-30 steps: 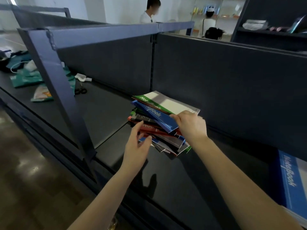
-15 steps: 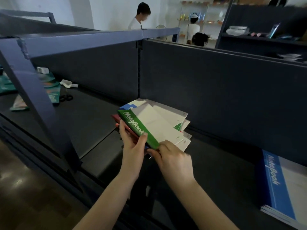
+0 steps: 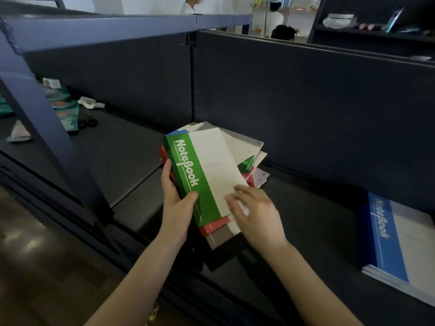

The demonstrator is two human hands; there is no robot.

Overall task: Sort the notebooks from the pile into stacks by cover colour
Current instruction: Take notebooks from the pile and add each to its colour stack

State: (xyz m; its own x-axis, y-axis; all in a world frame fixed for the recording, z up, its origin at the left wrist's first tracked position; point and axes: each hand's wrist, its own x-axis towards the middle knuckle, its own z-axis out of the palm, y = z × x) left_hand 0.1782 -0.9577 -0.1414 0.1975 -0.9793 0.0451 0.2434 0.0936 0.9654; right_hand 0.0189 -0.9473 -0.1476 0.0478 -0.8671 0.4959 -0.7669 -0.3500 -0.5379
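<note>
The shelf [image 3: 306,220] is dim and shadowed; the wall [image 3: 146,4] at 12 o'clock is washed-out bright. Glare spots the floor [image 3: 21,238] at 8 o'clock. The right hand [image 3: 254,215] is blurred, and the edges bow.

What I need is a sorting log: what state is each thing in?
Green paper notebook: topmost, tilted, held.
Mixed notebook pile: fanned, unsorted, beneath it.
Left hand: grips the pile's left edge.
Right hand: fingers on white cover; grip blurred.
Blue notebook stack: flat on dark shelf, untouched.

A shop or stockroom: dark metal shelving [image 3: 117,31] stacked with notebooks [image 3: 388,234].
</note>
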